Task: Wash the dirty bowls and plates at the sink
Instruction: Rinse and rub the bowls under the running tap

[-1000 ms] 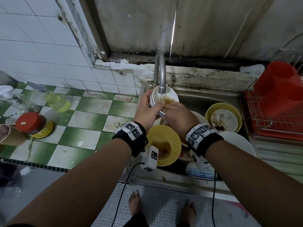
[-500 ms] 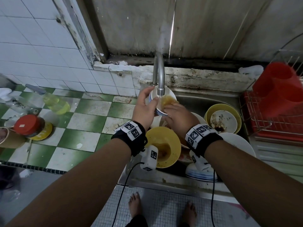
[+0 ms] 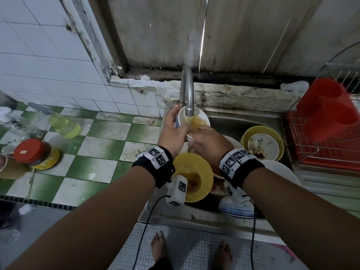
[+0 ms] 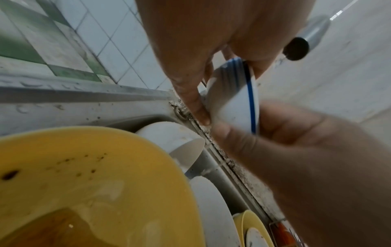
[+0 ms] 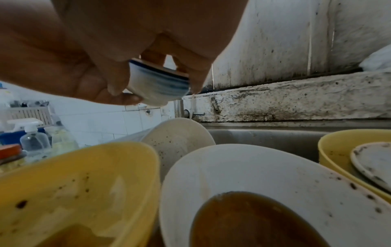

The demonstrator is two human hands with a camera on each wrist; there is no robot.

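Small blue-rimmed bowl [image 3: 191, 119] under running tap [image 3: 188, 98], at 12 o'clock of sink [image 3: 243, 121]; left hand [image 3: 173, 131] clasped round outer wall at 9 o'clock, right hand [image 3: 206, 142] fingers curled over rim at 5 o'clock. Likely ceramic: rigid, light, breakable, slippery when wet; best held by rim and foot

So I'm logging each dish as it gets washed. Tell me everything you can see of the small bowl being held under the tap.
The bowl is small, white and looks ceramic, with blue bands round its outside and a blue line at the rim. It is tipped on its side, its opening toward the camera, right under the spout of the tap. Brown residue and water coat the inside. The left hand grips its left side and the right hand holds its lower edge, above the dirty dishes in the sink.
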